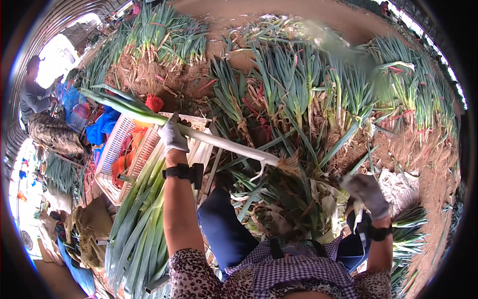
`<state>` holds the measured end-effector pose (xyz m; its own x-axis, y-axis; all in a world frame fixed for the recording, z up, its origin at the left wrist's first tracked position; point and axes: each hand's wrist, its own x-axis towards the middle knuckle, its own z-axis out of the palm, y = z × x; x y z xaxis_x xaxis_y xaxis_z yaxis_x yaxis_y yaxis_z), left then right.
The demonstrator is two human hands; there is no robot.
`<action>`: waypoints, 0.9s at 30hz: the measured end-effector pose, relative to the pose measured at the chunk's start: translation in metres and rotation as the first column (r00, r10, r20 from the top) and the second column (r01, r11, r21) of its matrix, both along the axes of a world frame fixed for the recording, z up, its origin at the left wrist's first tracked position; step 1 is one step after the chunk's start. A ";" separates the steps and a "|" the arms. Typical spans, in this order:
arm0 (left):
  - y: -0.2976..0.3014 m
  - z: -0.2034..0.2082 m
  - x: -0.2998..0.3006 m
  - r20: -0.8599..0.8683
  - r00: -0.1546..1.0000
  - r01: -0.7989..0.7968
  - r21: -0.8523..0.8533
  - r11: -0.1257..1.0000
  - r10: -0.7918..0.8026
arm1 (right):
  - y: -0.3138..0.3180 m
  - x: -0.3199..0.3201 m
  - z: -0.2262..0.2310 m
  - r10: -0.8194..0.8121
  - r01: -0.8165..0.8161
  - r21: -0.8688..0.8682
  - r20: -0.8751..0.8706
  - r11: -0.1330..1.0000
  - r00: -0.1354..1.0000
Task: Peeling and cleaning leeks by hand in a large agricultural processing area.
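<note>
My left hand [173, 135], in a pale glove, is closed around a long leek [226, 143]. The leek lies slantwise, its green leaves at the upper left and its bare white shank running right to brown roots [290, 166]. My right hand [367, 193], gloved and slightly blurred, is curled into a fist away from the leek, near the roots' right. A pale strip [357, 212] hangs just under its fingers; whether they grip it is unclear. Beneath my left forearm lies a pile of cleaned leeks [137, 226], green leaves toward the lower left.
A white plastic crate [106, 167] with orange bags stands left of my left hand. Bundles of rooted leeks [298, 87] line the earth floor ahead. Stripped leaves [294, 207] heap between my knees. A pale sack [401, 189] lies right; another person [35, 94] is at far left.
</note>
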<state>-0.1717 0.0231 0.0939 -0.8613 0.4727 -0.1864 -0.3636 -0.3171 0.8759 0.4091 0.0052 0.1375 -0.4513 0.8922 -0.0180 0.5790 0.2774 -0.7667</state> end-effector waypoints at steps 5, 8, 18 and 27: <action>-0.020 0.004 0.021 -0.119 0.993 -0.006 0.048 0.999 0.012 | 0.019 -0.095 0.023 0.158 -0.139 0.467 -0.001 0.873 0.987; -0.038 0.015 0.050 -0.132 0.991 0.042 0.036 0.998 -0.037 | 0.000 -0.165 0.048 0.256 -0.183 0.540 -0.063 0.822 0.965; -0.098 0.028 0.097 0.160 0.920 0.262 0.426 0.866 -0.357 | -0.028 -0.179 0.039 0.304 -0.261 0.507 -0.002 0.821 0.953; -0.114 0.037 0.141 0.119 0.920 0.290 0.434 0.853 -0.374 | -0.035 -0.172 0.032 0.349 -0.325 0.482 0.042 0.814 0.936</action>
<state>-0.0303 -0.0906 0.1313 -0.6058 0.7930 -0.0641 -0.6578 -0.4540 0.6009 0.2370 -0.0294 0.1695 -0.7146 0.5769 0.3956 0.3491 0.7842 -0.5130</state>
